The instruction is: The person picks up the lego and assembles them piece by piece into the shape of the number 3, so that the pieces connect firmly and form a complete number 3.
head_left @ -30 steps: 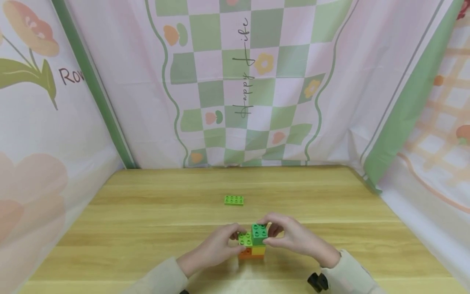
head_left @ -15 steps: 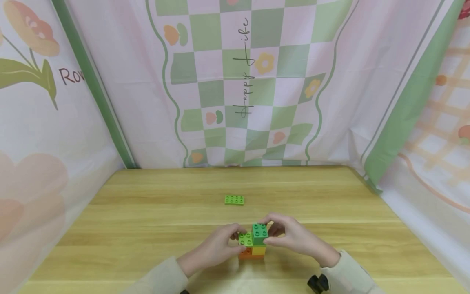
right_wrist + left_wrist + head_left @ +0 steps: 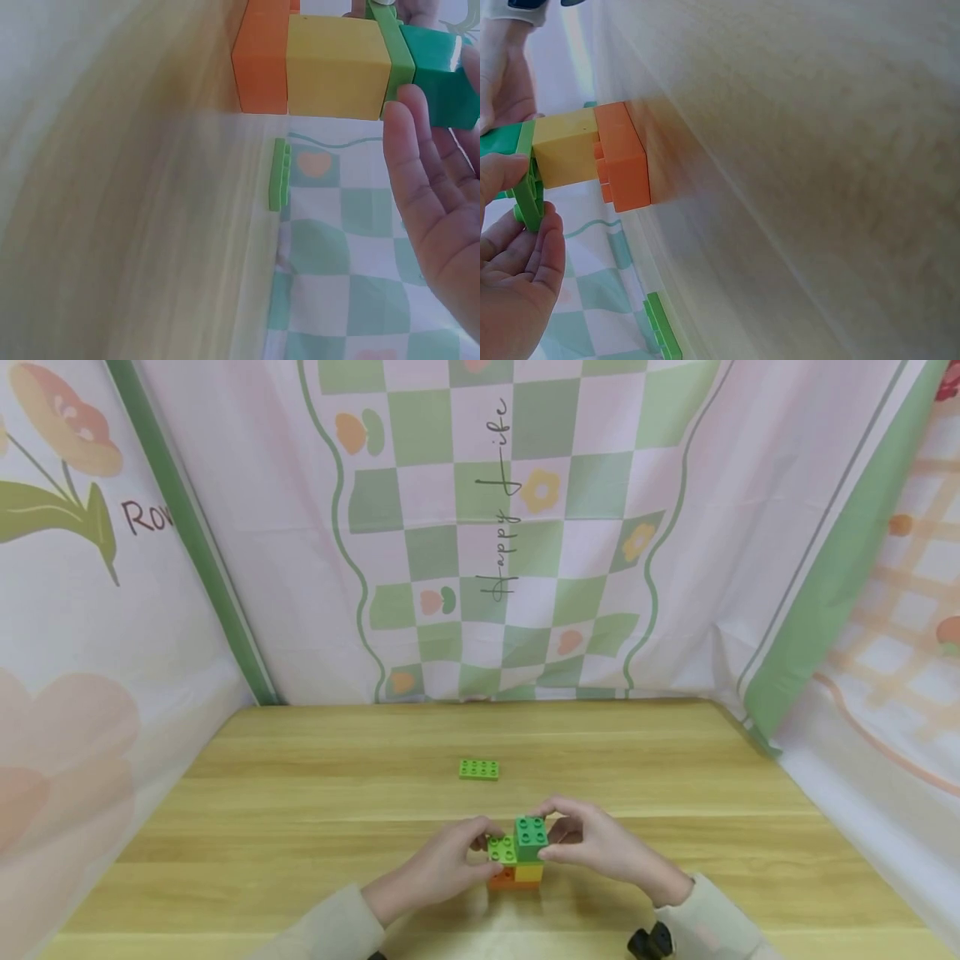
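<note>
A small tower of toy building bricks stands on the table in the head view. Its base is an orange brick [image 3: 516, 885], with a yellow brick [image 3: 565, 147] on the right part of it. Across the yellow one lies a light green plate [image 3: 501, 850] that overhangs to the left. On the plate's right end sits a dark green brick [image 3: 531, 845]. My left hand [image 3: 444, 863] pinches the overhanging end of the plate between thumb and fingers. My right hand [image 3: 603, 845] holds the dark green brick from the right, thumb in front and fingers behind; one fingertip reaches the plate's edge in the right wrist view.
Behind the tower, a second light green plate [image 3: 478, 769] lies studs up on the wooden table [image 3: 315, 793]. Patterned cloth [image 3: 491, 552] hangs along the table's back edge and at both sides.
</note>
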Tool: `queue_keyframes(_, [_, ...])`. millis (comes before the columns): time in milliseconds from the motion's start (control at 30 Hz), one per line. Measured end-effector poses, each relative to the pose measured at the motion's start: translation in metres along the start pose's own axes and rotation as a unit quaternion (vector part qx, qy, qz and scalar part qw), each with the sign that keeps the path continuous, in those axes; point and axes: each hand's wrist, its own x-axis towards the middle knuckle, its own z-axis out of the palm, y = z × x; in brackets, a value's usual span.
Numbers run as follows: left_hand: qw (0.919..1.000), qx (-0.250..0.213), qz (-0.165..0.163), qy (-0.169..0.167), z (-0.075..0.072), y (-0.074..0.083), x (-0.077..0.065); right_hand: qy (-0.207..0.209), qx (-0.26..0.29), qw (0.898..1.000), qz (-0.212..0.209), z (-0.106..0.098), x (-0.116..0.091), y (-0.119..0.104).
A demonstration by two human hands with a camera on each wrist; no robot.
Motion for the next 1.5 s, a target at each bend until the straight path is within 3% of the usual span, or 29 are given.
queue_keyframes(567, [0.9997,0.003,0.019,-0.014,-0.003,-0.002,0.001,0.002,-0.017,1.0,-0.001,0.0,-0.001,0.002])
queue_keyframes(900, [0.9986,-0.019,0.047,-0.016,-0.014,-0.018,0.009,0.005,-0.025,1.0,0.006,-0.001,0.0,0.004])
queue_keyframes(1200, [0.9991,0.017,0.034,0.02,-0.033,-0.034,0.024,0.007,-0.041,0.999,-0.001,-0.001,0.0,0.006])
queue_keyframes(1500, [0.9978,0.051,0.004,0.042,-0.04,-0.045,0.041,0.007,-0.033,0.999,-0.005,-0.001,-0.001,0.003])
